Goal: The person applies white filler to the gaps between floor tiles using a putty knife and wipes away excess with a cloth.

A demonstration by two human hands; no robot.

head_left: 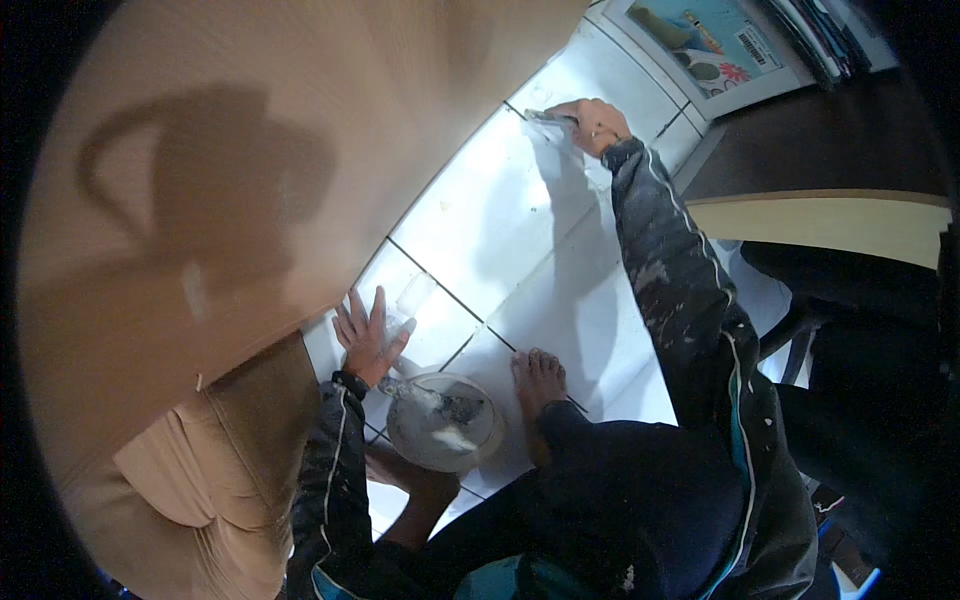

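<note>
My right hand [598, 125] grips a flat metal tool [540, 116], perhaps a scraper, low over the white tiles near the upper end of the floor strip. My left hand [365, 335] lies with fingers spread on the tiled floor [450, 230], beside the lower edge of the wooden panel. Just below it, between my bare feet, a round pale tub [470, 450] holds grey and white material and a smeared spatula [440, 405] that leans on its rim.
A large wooden panel [380, 80] borders the tiles on the left, with a padded brown seat [190, 470] below. At the right are a white cubby [720, 90] with folders and books, a dark surface [820, 140] with a pale edge, and a black chair [850, 350].
</note>
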